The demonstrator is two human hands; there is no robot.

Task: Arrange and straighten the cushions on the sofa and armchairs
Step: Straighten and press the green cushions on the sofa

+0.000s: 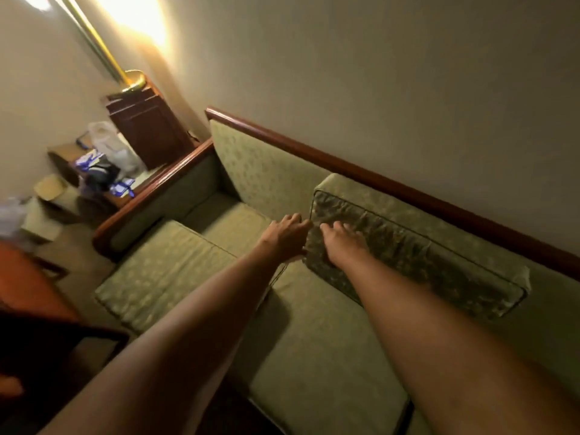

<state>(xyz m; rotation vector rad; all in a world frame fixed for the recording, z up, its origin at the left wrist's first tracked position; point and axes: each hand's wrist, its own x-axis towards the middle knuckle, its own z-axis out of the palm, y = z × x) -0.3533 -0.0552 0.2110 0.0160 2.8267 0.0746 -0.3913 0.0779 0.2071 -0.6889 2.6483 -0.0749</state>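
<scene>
A green patterned sofa with a dark wooden frame (pixel 361 166) runs along the wall. One back cushion (pixel 423 255) leans against the backrest on the right part. My left hand (pixel 284 235) grips that cushion's left edge, fingers curled around its corner. My right hand (pixel 342 243) lies flat on the cushion's front face, fingers spread and pressing. The left part of the backrest (pixel 263 171) is bare, with no cushion against it. The left seat cushion (pixel 163 271) sits pulled forward, off the seat's line, while the right seat cushion (pixel 320 340) lies under my arms.
A wooden side cabinet (pixel 147 130) with a brass floor lamp (pixel 103 48) stands beyond the sofa's left armrest (pixel 157 196). Bags and clutter (pixel 103 164) lie on a low table there. A dark table edge (pixel 47 340) is at the lower left.
</scene>
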